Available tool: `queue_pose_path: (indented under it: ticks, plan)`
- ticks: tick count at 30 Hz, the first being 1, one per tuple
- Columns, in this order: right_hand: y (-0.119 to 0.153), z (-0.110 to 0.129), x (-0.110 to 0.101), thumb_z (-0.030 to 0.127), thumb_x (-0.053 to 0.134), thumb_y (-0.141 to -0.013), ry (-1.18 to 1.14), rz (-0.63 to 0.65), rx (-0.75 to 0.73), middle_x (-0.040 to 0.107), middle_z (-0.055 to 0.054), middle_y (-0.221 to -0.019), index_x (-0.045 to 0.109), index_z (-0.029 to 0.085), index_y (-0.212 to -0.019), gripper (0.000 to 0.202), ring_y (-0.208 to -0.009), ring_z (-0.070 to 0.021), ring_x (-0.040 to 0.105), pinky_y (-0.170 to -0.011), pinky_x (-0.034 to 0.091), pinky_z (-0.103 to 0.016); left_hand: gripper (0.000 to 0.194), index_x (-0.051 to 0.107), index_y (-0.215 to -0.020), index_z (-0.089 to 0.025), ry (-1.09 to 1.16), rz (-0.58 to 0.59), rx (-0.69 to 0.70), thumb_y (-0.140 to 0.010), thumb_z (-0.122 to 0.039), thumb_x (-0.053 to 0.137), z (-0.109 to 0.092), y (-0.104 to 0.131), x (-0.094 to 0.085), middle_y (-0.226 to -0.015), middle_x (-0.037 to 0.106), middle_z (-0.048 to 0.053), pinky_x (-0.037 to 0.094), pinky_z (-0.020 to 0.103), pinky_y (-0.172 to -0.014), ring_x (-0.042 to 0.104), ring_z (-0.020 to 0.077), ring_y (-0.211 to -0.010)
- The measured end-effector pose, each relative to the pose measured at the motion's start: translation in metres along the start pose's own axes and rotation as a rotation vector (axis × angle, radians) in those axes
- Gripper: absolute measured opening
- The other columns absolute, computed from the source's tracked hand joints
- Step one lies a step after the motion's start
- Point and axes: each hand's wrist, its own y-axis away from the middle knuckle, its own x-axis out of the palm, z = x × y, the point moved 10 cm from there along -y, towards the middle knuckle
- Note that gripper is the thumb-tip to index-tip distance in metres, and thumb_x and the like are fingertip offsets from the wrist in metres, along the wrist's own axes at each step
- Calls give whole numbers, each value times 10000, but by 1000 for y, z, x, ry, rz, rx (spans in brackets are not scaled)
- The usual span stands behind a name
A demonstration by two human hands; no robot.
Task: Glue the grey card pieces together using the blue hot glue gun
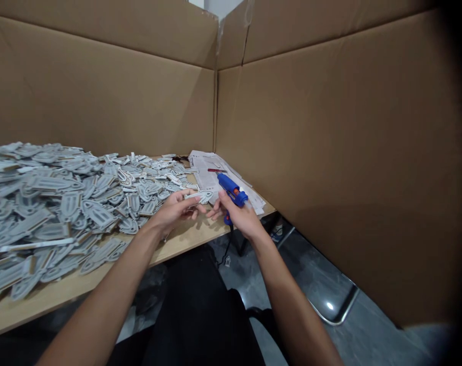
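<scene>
Between the thumb and fingers of my left hand (176, 209) is a small grey-and-white flat piece (202, 196), pointed at one end. My right hand (240, 213) grips a blue hot glue gun (231, 189) with orange parts. The gun's nozzle points up and to the left, away from me, and a glue stick shows at its back end. A black cord hangs from its handle. Both hands are close together above the table's front edge. To their left, a large heap of similar flat pieces (97, 203) covers the table.
Printed paper sheets (204, 175) lie in the table's corner with a red pen-like item (218, 170) on them. Tall cardboard walls (330, 127) rise behind and to the right. A metal chair leg (338, 317) stands on the grey floor, below the wooden table (59, 300).
</scene>
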Motion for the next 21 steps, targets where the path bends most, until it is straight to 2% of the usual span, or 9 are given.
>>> queue_pose_path:
  ticks: [3, 8, 12, 16, 18, 21]
  plan:
    - [-2, -4, -8, 727, 660, -905, 58, -122, -32, 724, -52, -793, 665, 206, -811, 530, -728, -238, 740, -638, 563, -294, 303, 609, -891, -173, -5, 50, 20, -830, -413, 784, -1, 0, 3, -773, 766, 53, 356, 221, -472, 546, 93, -476]
    - [-6, -6, -13, 679, 699, -888, -1, -172, -70, 728, -60, -866, 677, 205, -867, 475, -780, -239, 734, -723, 576, -323, 297, 570, -889, -196, -40, 85, 26, -867, -427, 756, -1, 2, 7, -792, 777, 54, 360, 225, -461, 558, 93, -445]
    - [-6, -1, -12, 598, 760, -868, 71, -131, -125, 699, -33, -800, 622, 216, -820, 409, -732, -213, 691, -640, 515, -289, 301, 567, -890, -197, -86, 88, 49, -881, -439, 745, -4, 4, 10, -814, 781, 54, 362, 230, -459, 563, 92, -436]
    - [-7, -3, -6, 531, 791, -859, 150, -79, -151, 619, 11, -658, 578, 214, -732, 403, -609, -162, 572, -585, 428, -269, 315, 536, -868, -200, -123, 102, 72, -899, -448, 727, -8, 6, 14, -843, 789, 54, 355, 226, -442, 578, 92, -416]
    - [-7, -6, -6, 516, 809, -837, 151, -87, -133, 589, 25, -618, 552, 218, -710, 413, -572, -152, 530, -570, 414, -271, 322, 508, -862, -206, -130, 118, 78, -906, -446, 720, -9, 7, 17, -843, 791, 55, 335, 222, -427, 588, 97, -408]
    - [-7, -12, -5, 522, 810, -800, 108, -86, -52, 616, 13, -628, 523, 228, -717, 419, -562, -157, 536, -557, 424, -278, 329, 483, -857, -212, -150, 131, 96, -916, -444, 709, -10, 7, 19, -835, 793, 61, 306, 220, -414, 597, 101, -403]
